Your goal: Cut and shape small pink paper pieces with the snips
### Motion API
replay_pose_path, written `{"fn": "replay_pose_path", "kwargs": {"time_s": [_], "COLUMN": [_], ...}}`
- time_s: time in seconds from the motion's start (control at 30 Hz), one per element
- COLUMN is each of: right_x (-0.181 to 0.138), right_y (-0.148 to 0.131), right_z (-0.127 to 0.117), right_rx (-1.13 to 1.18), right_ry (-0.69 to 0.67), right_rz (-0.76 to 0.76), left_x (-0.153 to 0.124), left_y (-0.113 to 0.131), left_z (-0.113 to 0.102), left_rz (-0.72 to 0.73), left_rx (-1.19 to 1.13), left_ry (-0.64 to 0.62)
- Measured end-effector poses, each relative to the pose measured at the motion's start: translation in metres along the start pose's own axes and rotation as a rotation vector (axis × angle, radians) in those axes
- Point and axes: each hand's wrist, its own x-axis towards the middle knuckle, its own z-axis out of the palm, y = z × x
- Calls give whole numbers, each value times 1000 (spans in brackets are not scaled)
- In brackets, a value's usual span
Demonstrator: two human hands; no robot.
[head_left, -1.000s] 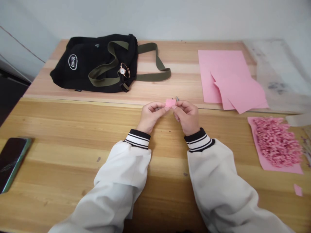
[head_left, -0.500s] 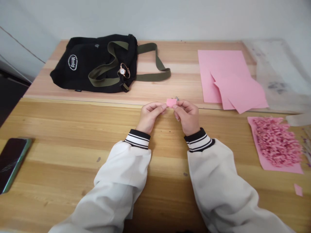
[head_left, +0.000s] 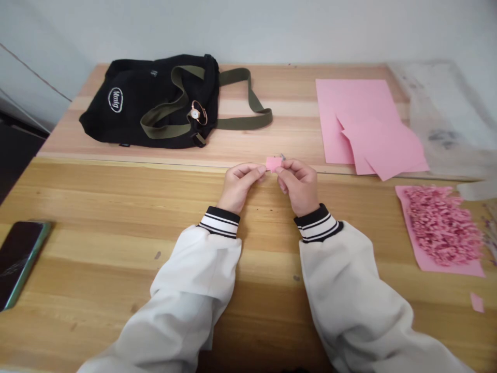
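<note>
A small pink piece of paper (head_left: 274, 163) is held between my two hands, over the seam in the middle of the table. My left hand (head_left: 237, 185) pinches its left edge with thumb and forefinger. On the other side, my right hand (head_left: 298, 185) grips the right edge in the same way, its lower fingers curled. A small grey thing shows just behind the paper by my right fingertips; I cannot make out what it is.
To the right lies a pile of folded pink paper pieces (head_left: 444, 225) on a pink sheet. Larger pink sheets (head_left: 359, 103) and clear plastic (head_left: 446, 119) lie behind it. A black bag (head_left: 147, 98) with a watch (head_left: 195, 113) is at back left, a phone (head_left: 19, 259) at front left.
</note>
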Motion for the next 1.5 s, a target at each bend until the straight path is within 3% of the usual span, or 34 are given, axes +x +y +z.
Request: {"fn": "replay_pose_path", "kwargs": {"time_s": [1.5], "right_x": [0], "right_y": [4], "right_z": [0], "right_rx": [-64], "right_ry": [1], "right_rz": [-22], "left_x": [1], "left_y": [-3], "left_z": [1], "left_rz": [11], "left_rx": [78], "left_ry": [26]}}
